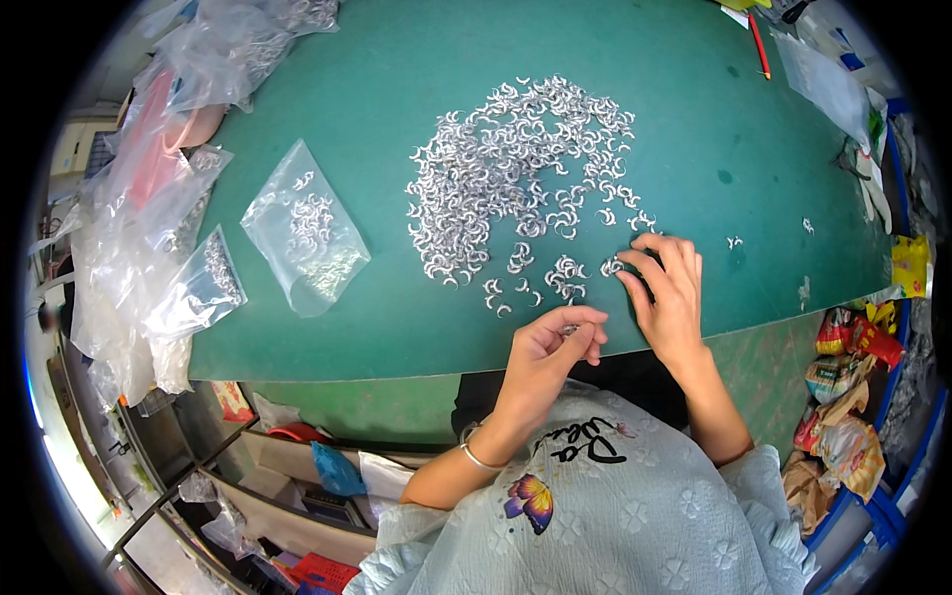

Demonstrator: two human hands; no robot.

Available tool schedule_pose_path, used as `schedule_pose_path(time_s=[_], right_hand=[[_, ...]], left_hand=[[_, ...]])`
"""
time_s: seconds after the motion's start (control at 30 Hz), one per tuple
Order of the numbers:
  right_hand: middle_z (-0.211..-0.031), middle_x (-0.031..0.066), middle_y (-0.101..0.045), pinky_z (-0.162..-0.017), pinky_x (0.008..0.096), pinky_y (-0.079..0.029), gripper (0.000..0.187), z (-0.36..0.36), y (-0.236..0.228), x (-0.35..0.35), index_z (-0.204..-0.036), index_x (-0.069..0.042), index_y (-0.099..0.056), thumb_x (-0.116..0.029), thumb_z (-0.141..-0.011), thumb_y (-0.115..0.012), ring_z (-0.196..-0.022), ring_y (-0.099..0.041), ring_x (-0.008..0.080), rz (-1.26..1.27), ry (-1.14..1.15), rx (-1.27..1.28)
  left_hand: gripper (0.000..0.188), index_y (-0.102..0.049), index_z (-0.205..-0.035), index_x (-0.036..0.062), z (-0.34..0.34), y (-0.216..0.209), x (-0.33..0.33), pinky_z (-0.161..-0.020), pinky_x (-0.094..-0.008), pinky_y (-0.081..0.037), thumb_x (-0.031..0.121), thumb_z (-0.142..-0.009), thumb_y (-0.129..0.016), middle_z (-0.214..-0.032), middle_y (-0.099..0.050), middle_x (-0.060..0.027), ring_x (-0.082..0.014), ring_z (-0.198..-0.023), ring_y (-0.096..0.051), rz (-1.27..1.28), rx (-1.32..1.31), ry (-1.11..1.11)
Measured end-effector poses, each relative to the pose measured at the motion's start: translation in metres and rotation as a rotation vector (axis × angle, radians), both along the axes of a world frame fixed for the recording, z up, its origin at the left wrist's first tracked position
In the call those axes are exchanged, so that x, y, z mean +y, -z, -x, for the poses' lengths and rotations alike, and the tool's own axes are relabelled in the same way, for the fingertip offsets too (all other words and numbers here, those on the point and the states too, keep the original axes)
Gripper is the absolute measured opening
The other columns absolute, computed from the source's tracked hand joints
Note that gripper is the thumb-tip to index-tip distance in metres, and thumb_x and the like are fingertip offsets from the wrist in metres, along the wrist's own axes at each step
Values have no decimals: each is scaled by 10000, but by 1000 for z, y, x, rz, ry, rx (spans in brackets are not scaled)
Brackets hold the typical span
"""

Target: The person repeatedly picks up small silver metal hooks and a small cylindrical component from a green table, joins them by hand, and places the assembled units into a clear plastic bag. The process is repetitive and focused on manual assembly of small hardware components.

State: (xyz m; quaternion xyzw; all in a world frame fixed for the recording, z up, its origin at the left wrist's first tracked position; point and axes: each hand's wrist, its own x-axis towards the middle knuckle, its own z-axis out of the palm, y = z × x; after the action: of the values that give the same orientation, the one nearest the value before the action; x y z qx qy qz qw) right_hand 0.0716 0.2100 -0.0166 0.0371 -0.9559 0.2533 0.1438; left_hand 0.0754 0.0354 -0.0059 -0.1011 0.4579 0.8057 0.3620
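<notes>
A large heap of small silver crescent-shaped metal pieces is spread over the green tabletop. My left hand is at the table's near edge, fingers curled around a few of these pieces, which partly show between thumb and fingers. Just to its right, my right hand bends down with thumb and forefinger closing on the edge of a small cluster of crescents. Its fingertips touch this cluster. Another small cluster lies between the heap and my left hand.
Left of the heap, a clear plastic bag holds more crescents. A smaller filled bag and crumpled plastic cover the left edge. A few stray pieces lie right. A red pencil is at the far right.
</notes>
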Motion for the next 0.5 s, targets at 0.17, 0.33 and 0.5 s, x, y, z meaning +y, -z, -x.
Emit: schedule_pose_path(time_s=[0.17, 0.33, 0.5], right_hand=[[-963, 49, -543, -710, 355, -358, 231, 3, -12, -4, -922, -68, -618, -66, -695, -662, -867, -489, 246, 65, -22, -2], [-898, 30, -543, -686, 339, -346, 213, 7, -8, -7, -897, -85, -642, -58, -687, -665, -823, -479, 225, -4, -98, -36], [-795, 30, -570, -672, 318, -337, 180, 6, -7, -1, -837, -79, -663, -46, -661, -687, -757, -492, 210, 135, -59, 50]], left_hand=[[160, -575, -1004, -21, -1, 1, -3, -660, -234, -445, 69, -890, -508, -835, -571, -47, -101, -704, -517, 27, 0, -18], [157, -575, -1003, -21, -1, 1, -2, -664, -236, -447, 64, -891, -503, -833, -570, -45, -100, -704, -515, 15, -1, -7], [164, -572, -1013, -22, -1, 2, -3, -663, -233, -441, 66, -893, -504, -834, -571, -47, -103, -703, -513, 9, 16, -23]])
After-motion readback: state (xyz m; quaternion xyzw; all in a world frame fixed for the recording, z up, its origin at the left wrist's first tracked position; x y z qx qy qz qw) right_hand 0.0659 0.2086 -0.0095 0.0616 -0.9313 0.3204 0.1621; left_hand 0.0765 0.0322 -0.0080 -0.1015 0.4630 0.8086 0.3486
